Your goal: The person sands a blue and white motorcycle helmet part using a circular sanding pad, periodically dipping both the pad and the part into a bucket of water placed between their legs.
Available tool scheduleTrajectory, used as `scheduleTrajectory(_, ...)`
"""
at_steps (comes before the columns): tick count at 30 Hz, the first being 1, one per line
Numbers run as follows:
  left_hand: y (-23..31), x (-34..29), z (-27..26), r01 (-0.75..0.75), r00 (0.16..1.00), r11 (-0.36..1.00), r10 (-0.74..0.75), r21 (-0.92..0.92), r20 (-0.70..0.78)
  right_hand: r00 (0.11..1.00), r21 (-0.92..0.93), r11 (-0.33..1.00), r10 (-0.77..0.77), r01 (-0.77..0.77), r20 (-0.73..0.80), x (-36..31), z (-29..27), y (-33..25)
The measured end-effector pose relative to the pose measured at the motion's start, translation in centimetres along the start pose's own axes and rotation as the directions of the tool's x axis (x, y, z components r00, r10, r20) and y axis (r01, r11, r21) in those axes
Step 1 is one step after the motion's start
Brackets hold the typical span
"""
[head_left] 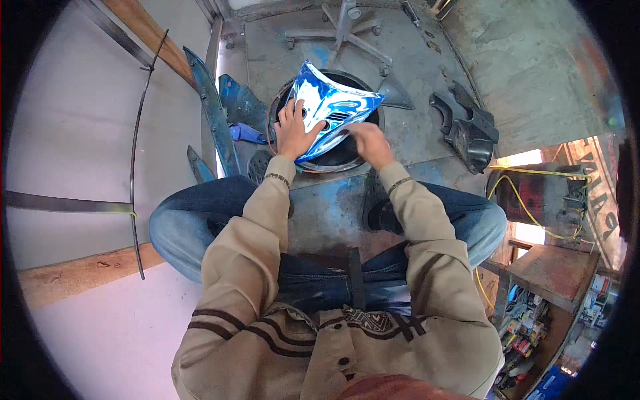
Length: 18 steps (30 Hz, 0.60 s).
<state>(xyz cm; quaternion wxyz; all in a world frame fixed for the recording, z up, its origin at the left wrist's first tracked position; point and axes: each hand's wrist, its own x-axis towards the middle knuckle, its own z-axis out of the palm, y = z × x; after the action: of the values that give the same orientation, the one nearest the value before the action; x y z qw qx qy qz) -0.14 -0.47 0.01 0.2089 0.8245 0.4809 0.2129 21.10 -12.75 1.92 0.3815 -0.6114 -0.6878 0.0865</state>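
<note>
A glossy blue and white plastic fairing panel (337,100), with slots and round holes in it, lies tilted across a round black tub (347,160). My left hand (294,132) holds the panel at its left side, fingers spread over the surface and thumb reaching toward a hole. At the panel's lower right edge is my right hand (371,143), its fingers curled in and slightly blurred. Whatever those fingers may pinch is hidden.
Blue-grey panels (230,113) lean at the left wall, near a small blue piece (247,133). A wheeled chair base (340,33) stands beyond the tub. Black plastic parts (467,130) lie right. A wooden shelf (550,273) and yellow cable (527,210) are lower right.
</note>
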Motion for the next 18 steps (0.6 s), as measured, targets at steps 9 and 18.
scheduleTrajectory(9,0.3,-0.2,-0.2,0.010,1.000,1.000,-0.010,0.014,0.011,0.985,0.136,0.983,-0.137,0.122,0.106,-1.7,3.1,-3.6)
scheduleTrajectory(18,1.0,0.2,0.0,0.012,0.999,1.000,-0.012,-0.022,0.031,0.988,0.095,0.989,-0.120,0.111,0.100,-2.5,4.3,-2.8)
